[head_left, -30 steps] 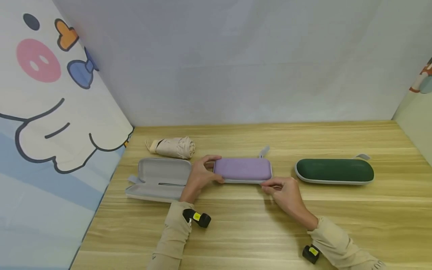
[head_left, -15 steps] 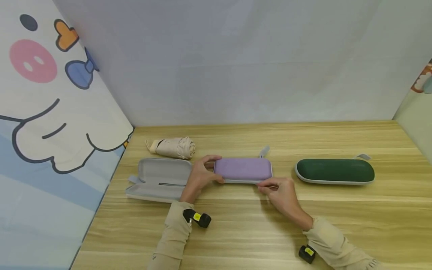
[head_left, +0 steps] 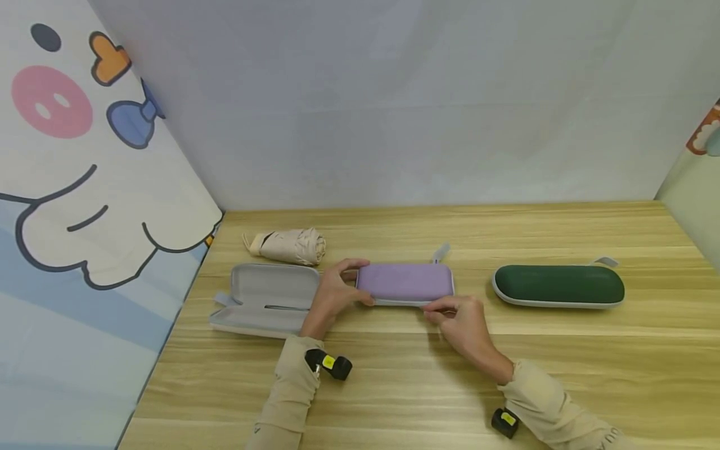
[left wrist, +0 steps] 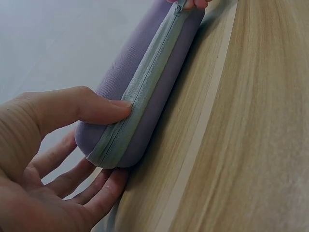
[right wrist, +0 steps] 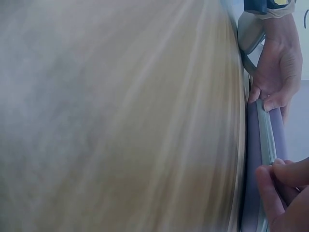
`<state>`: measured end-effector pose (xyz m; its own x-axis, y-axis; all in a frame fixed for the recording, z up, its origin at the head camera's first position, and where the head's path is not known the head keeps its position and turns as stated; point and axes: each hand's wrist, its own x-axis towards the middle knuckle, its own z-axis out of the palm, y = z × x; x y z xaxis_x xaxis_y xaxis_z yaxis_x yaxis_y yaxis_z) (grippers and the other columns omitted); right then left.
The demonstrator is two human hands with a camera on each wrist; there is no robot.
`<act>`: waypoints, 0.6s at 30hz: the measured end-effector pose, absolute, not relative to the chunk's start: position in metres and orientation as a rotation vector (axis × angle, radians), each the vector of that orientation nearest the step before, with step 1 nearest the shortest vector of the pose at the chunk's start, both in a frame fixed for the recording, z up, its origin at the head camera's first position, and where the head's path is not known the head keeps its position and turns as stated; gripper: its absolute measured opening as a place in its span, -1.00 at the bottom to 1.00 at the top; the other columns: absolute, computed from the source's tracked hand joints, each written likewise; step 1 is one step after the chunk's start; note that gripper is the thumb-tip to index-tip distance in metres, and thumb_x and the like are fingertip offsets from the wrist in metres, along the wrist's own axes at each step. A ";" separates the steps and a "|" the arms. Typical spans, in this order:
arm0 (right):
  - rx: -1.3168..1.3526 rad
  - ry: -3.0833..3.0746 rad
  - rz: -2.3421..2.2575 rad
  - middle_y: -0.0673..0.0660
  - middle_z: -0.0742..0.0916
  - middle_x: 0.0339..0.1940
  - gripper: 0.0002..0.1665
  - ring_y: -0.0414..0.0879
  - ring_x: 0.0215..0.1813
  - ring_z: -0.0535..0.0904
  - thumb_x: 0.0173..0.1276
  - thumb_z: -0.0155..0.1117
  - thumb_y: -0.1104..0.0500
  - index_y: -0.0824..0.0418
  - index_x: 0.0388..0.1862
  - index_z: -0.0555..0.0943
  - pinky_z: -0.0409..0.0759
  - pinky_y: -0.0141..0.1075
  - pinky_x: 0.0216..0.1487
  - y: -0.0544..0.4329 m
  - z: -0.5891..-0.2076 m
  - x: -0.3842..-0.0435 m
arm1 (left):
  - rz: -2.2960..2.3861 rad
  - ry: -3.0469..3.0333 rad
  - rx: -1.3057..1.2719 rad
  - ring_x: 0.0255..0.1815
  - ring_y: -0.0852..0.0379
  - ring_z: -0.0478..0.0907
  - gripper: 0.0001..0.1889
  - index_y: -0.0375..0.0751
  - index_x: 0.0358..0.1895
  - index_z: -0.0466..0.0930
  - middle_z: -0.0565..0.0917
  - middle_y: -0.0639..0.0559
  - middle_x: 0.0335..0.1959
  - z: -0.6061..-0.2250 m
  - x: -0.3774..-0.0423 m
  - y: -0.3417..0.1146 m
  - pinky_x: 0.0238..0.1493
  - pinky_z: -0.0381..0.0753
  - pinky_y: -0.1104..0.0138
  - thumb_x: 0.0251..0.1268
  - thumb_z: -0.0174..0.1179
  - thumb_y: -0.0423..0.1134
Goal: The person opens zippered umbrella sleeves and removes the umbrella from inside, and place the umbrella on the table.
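Note:
A purple zip case (head_left: 404, 281) with a pale grey zipper lies flat on the table, lid side up. My left hand (head_left: 334, 294) grips its left end. In the left wrist view the thumb (left wrist: 96, 105) presses on the zipper tape (left wrist: 140, 92) and the other fingers reach around the end. At the front edge, toward the right end, my right hand (head_left: 464, 325) pinches the small zipper pull (left wrist: 179, 8) between thumb and forefinger. The fingers partly cover the pull in the right wrist view. Whether the teeth behind it are joined I cannot tell.
Left of the purple case an open case (head_left: 275, 290) with grey lining lies partly behind my left hand. A rolled beige cloth bundle (head_left: 289, 245) sits behind it. A dark green zip case (head_left: 558, 284) lies to the right. A wall (head_left: 394, 125) borders the table's back.
My right hand has slid a little to the left along the front edge of the purple case with the zipper pull. My left hand and the case have stayed in place.

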<state>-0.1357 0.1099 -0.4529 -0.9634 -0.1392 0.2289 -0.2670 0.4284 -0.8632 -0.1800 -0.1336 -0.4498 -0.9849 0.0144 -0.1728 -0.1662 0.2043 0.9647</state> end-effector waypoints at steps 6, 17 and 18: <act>0.386 -2.531 1.542 0.15 0.74 -0.52 -0.92 -0.05 -0.37 0.68 0.04 0.41 0.47 0.33 -0.53 0.74 0.61 -0.38 -0.34 0.108 -0.454 -0.136 | 1.897 2.331 -0.146 0.13 0.01 0.44 -0.23 0.00 0.02 0.63 0.55 -0.01 0.09 -0.450 -0.179 -0.133 0.00 0.52 0.17 -0.52 0.49 -0.59; 0.370 -2.546 1.536 0.10 0.74 -0.53 -0.91 -0.07 -0.37 0.68 0.02 0.42 0.48 0.34 -0.54 0.73 0.60 -0.38 -0.35 0.102 -0.451 -0.136 | 1.888 2.316 -0.163 0.15 0.01 0.43 -0.23 0.00 0.03 0.63 0.54 -0.04 0.09 -0.446 -0.177 -0.133 0.01 0.51 0.18 -0.51 0.49 -0.58; 0.369 -2.547 1.534 0.09 0.74 -0.53 -0.91 -0.07 -0.37 0.68 0.01 0.43 0.48 0.34 -0.54 0.73 0.60 -0.39 -0.35 0.101 -0.450 -0.136 | 1.892 2.323 -0.167 0.14 0.03 0.43 -0.23 0.03 0.01 0.64 0.55 -0.01 0.08 -0.451 -0.179 -0.133 0.00 0.51 0.19 -0.53 0.50 -0.57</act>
